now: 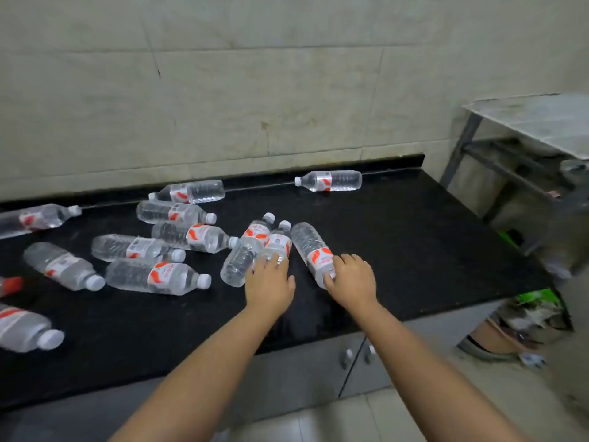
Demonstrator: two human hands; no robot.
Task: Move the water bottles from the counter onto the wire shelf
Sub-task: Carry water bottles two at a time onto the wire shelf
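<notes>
**Both hands land on bottles at the middle of the surface**

Over a dozen clear plastic water bottles with white caps and red-and-white labels lie on their sides across the black stone surface (414, 250), most of them left of centre. The person reaches forward with both arms.

The left hand (271, 282) rests on the base ends of two bottles lying side by side, the left paired bottle (245, 250) and the right paired bottle (278, 242). Both run away from the person, caps pointing toward the wall. The fingers are spread over them; whether they have curled into a grip cannot be told.

The right hand (352, 277) covers the near end of a third bottle (310, 247), fingers bent over it and the thumb at its side. This bottle also runs away from the person, leaning a little leftward at its far end, base away and cap end hidden under the hand.

The grey metal shelf unit (497, 161) stands at the far right, past the end of the surface. The right hand is the nearer one, so its bottle likely travels first, swinging rightward. One lone bottle (330, 180) lies crosswise by the wall.
</notes>
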